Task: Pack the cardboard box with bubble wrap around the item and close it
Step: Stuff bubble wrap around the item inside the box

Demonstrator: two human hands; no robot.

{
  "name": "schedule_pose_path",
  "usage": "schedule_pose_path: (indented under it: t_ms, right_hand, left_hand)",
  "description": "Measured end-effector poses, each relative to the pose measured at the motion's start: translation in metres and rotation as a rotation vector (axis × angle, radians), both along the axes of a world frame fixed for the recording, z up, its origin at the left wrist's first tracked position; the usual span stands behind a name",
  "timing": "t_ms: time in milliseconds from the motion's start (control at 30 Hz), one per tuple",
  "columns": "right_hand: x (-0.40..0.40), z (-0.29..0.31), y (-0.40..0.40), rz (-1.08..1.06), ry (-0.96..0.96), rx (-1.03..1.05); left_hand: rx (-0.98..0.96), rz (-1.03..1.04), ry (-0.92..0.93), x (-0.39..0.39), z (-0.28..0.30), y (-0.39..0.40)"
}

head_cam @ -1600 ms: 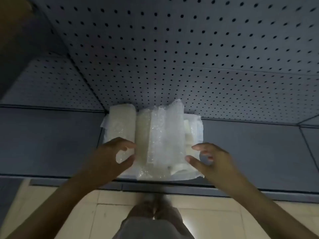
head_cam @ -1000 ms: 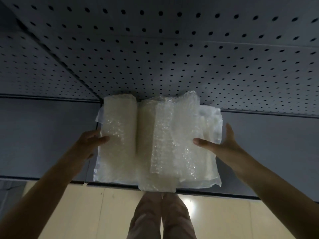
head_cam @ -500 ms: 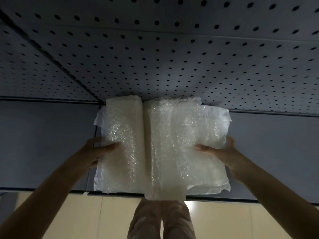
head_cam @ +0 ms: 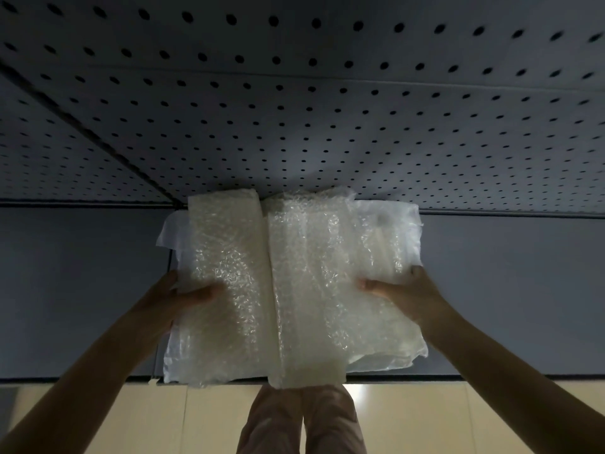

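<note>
A stack of folded bubble wrap [head_cam: 294, 283], translucent white, lies on a dark grey shelf [head_cam: 82, 290] in front of me. My left hand [head_cam: 173, 299] grips its left edge, thumb on top and fingers underneath. On the opposite edge my right hand [head_cam: 399, 290] holds the stack the same way. The front of the stack overhangs the shelf's edge. No cardboard box or item is in view.
A grey perforated back panel [head_cam: 327, 126] rises behind the shelf. The shelf's front lip [head_cam: 523, 378] runs across the view, with beige floor tiles [head_cam: 131, 421] and my legs [head_cam: 301, 421] below it.
My hands moved from hovering above the bubble wrap to its two side edges and took hold of it. The stack now looks larger and closer to me.
</note>
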State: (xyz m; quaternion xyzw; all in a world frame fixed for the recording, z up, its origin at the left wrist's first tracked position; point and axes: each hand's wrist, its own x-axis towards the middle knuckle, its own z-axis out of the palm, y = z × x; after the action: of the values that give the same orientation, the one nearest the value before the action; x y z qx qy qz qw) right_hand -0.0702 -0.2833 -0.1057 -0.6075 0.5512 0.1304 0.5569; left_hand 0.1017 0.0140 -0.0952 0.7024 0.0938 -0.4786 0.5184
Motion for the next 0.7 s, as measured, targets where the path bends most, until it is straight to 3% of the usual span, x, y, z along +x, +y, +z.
schedule_pose_path:
  t_ms: [400, 700]
  right_hand:
    - [-0.038, 0.039, -0.001, -0.025, -0.162, -0.201]
    - [-0.113, 0.077, -0.014, -0.215, -0.178, -0.309]
  left_hand:
    - [-0.012, 0.005, -0.14, -0.028, 0.017, -0.016]
    - [-0.1, -0.177, -0.293, -0.072, 0.049, -0.075]
